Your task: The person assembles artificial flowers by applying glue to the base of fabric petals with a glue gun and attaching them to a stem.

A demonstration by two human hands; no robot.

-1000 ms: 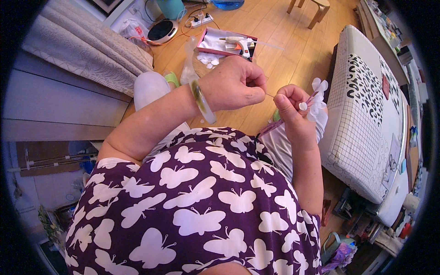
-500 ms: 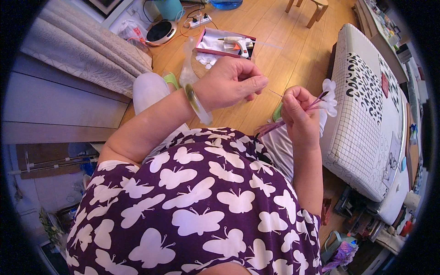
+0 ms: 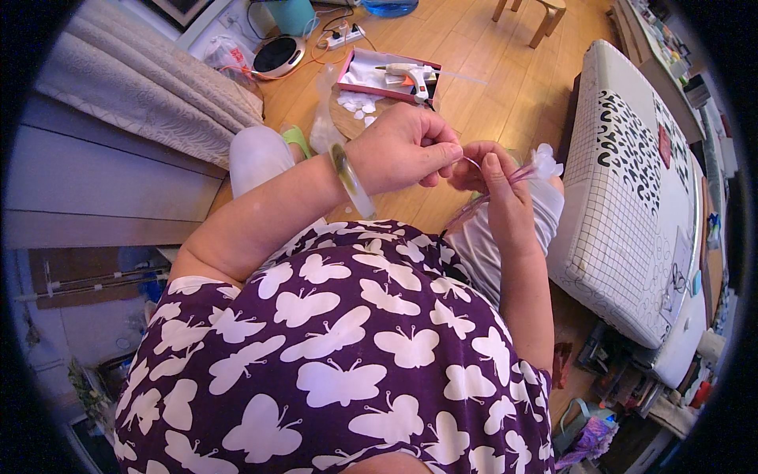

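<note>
My left hand [image 3: 404,152], with a bangle [image 3: 351,180] on its wrist, is closed in a pinch. Between thumb and forefinger it grips one end of a thin strand [image 3: 472,162], thread or wire, that runs across to the other hand. Close beside it, my right hand [image 3: 505,183] is wrapped round the purple stems of an artificial flower. The flower's white petals [image 3: 545,163] stick out past the right side of that hand. A bundle of purple fibres [image 3: 467,215] hangs below its fingers, over my lap.
Ahead on the wooden floor is a shallow pink box [image 3: 365,73] with a white glue gun [image 3: 414,73] on it. White petals [image 3: 359,103] lie near a round board [image 3: 345,120]. A patterned, cushioned seat [image 3: 624,182] stands at right, a wooden stool [image 3: 545,20] far off.
My hands have come together; the right hand moved left with the flower, and the flower turned slightly. The left hand shifted a little to the right, still pinching the strand.
</note>
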